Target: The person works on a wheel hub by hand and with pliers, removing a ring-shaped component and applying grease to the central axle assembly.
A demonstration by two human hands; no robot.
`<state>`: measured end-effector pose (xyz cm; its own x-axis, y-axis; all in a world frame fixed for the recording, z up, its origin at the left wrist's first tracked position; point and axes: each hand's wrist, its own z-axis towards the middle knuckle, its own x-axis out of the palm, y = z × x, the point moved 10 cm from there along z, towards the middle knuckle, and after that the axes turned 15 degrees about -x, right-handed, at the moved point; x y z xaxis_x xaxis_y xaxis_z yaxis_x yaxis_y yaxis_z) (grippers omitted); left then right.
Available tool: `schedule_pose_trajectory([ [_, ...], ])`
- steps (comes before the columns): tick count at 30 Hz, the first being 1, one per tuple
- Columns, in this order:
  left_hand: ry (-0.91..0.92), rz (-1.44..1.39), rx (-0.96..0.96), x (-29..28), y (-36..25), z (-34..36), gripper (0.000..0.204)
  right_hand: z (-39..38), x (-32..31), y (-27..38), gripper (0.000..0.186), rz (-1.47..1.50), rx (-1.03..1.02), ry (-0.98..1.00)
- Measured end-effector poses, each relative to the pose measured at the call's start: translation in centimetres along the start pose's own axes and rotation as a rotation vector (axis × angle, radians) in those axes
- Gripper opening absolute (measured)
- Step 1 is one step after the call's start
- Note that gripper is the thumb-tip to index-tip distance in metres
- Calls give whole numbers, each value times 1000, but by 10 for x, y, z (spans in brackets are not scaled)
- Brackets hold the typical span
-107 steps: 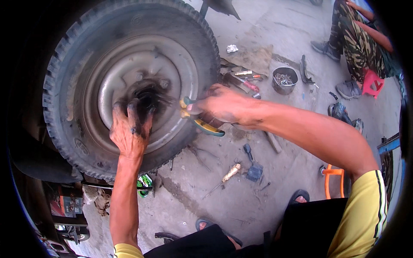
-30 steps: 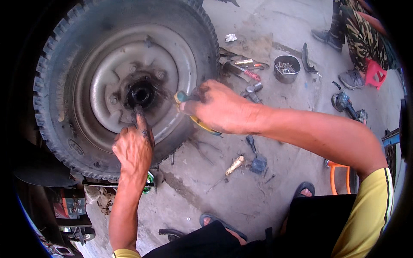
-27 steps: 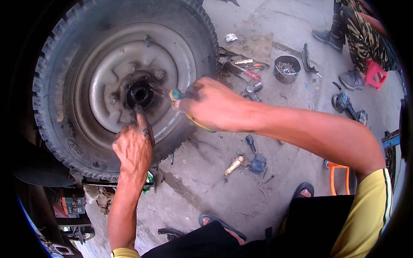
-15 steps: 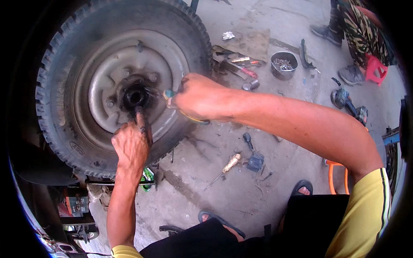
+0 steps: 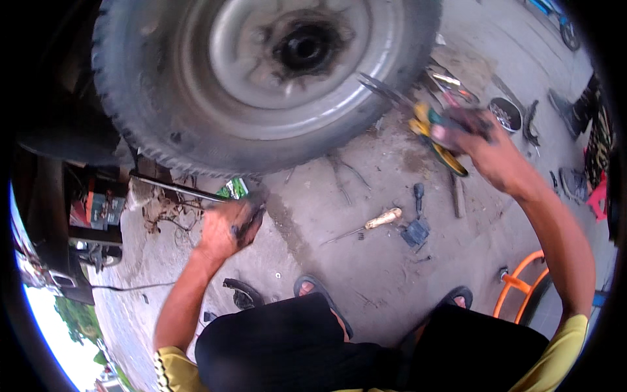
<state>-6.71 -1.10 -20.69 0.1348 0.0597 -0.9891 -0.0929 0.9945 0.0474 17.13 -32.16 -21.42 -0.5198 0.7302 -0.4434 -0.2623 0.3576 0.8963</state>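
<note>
My right hand [image 5: 477,134], blackened with grease, is closed on a pair of long-nosed pliers [image 5: 428,121] with yellow and green handles. Their jaws are slightly parted and point up-left, in front of the tyre's right side. The big wheel [image 5: 261,121] has a grey steel rim, and dark grease surrounds its round hub [image 5: 305,49]. Below the tyre, away from the hub, is my left hand [image 5: 228,228]. Its dirty fingers are curled and blurred; anything inside them is hidden. A green packet [image 5: 234,188] shows just beyond that hand.
On the concrete lie a screwdriver [image 5: 382,220], a dark flat-headed tool [image 5: 415,232] and a curved black part [image 5: 243,294]. A metal bowl of small hardware [image 5: 506,114] stands at right, near another person's leg [image 5: 594,124]. An orange tubular frame [image 5: 516,281] is at lower right.
Both hands have come away from the hub: the right moved right with the pliers, the left moved down. The view has shifted, so the wheel sits higher and further right.
</note>
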Motion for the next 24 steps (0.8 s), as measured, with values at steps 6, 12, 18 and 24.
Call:
schedule_pose_trajectory([
  [6,41,-262,-727,144,163,-161,30,-22,39,-13,43,-272,-58,309],
  [12,-132,-384,-1120,203,274,-194,37,-40,69,-28,31,-267,-3,408],
  [18,-78,-189,-929,222,292,-154,38,-37,110,-18,29,-343,-2,553],
  [24,-35,11,-837,237,287,-145,30,-32,132,-13,34,-390,38,632],
])
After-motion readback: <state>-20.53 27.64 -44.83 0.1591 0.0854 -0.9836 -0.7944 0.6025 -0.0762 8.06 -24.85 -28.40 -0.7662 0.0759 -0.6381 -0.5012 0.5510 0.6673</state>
